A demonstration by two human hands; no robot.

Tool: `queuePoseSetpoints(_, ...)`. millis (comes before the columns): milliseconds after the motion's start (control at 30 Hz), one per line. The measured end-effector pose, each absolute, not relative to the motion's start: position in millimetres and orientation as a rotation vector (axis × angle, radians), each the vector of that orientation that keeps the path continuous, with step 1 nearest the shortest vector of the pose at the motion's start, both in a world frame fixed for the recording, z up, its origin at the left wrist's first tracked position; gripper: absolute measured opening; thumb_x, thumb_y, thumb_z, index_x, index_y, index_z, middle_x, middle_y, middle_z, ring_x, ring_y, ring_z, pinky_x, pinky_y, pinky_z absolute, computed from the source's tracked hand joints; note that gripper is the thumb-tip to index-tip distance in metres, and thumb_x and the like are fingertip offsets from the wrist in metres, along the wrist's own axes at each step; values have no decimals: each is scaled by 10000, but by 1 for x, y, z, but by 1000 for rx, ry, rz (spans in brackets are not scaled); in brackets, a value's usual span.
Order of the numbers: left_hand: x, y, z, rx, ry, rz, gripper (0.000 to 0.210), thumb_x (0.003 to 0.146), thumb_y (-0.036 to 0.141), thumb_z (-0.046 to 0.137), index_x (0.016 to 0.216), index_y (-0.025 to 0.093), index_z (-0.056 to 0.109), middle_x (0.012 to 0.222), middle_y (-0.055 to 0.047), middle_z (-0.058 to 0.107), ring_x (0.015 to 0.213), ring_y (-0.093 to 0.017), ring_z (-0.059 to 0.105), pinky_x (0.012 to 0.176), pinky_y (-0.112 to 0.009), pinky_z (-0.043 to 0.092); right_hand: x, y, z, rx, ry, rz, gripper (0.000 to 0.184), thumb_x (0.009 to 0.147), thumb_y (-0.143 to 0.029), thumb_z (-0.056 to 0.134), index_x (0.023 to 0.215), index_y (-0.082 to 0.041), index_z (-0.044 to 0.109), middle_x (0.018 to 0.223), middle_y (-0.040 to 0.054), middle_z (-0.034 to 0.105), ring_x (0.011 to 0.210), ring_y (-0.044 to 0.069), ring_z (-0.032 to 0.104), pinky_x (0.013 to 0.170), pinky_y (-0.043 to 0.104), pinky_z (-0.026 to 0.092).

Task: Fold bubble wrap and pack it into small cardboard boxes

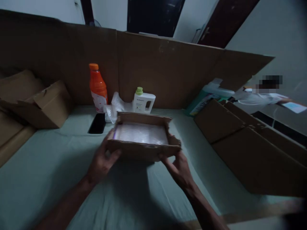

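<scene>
Open cardboard box [144,152]: over mid green cloth [59,156]
Room: cloth in front, both sides
Rear rim: white bottle [140,103] behind
Left hand [102,161]: curled, grasping left end
Right hand [178,167]: same, right end

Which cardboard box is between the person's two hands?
The middle box, held by the left hand and the right hand, with pale, shiny contents inside. Neither hand touches the boxes at left or the larger box at right.
</scene>
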State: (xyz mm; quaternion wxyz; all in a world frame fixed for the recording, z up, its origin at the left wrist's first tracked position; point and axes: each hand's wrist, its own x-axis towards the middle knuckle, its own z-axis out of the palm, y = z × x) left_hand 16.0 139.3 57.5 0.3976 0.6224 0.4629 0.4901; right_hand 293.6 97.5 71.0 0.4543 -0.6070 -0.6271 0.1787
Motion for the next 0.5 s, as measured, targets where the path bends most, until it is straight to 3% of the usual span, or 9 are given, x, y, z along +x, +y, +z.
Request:
queuePoseSetpoints(233, 3, 145, 53, 1535, 1230, 1279, 724, 909, 575, 603, 1505, 203, 430, 1332, -99, 665, 1291, -296, 593, 1111, -409, 472, 267, 116, 73, -1441, -1569, 514, 768, 862, -448, 651, 1547, -198, 410, 1510, 121, 541, 1371, 322, 517, 1127, 452, 434)
queuePoseSetpoints(500, 151, 191, 51, 1680, 809, 1072, 725, 895, 541, 592, 1494, 177, 408, 1407, -122, 616, 1306, -269, 576, 1101, -381, 470, 382, 63, 52, -1632, -1186, 243, 749, 863, -529, 665, 1499, -203, 440, 1349, 145, 640, 1186, 314, 624, 994, 458, 514)
